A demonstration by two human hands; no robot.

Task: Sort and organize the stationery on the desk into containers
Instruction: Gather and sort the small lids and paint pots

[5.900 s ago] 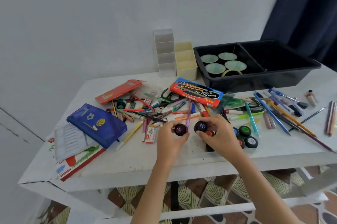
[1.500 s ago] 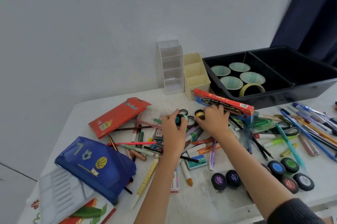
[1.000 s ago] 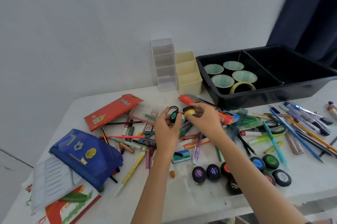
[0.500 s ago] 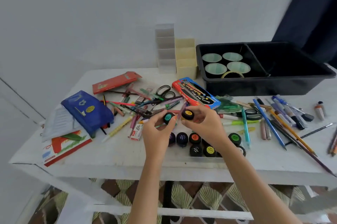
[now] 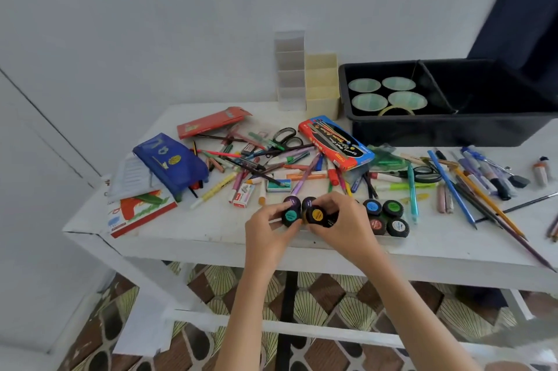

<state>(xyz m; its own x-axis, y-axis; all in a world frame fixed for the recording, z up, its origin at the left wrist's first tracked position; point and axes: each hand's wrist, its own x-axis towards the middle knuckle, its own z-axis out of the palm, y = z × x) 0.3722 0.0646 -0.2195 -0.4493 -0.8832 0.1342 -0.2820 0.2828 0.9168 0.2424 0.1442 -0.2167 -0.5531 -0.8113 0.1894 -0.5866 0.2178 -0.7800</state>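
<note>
left hand pinches teal pot | right hand grips yellow pot | both pots now lowered from mid-air to pot row at desk 6 o'clock | paint set looks nearly grouped, not yet in a container

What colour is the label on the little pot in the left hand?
Teal on black: the pot in the left hand, head view.

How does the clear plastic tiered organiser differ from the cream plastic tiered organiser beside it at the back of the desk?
The clear plastic tiered organiser is see-through; the cream plastic tiered organiser is opaque. The clear one rises higher than the cream one. The clear one stands left; the cream one stands next to the black plastic tray. Both stand upright with stepped compartments.
</note>
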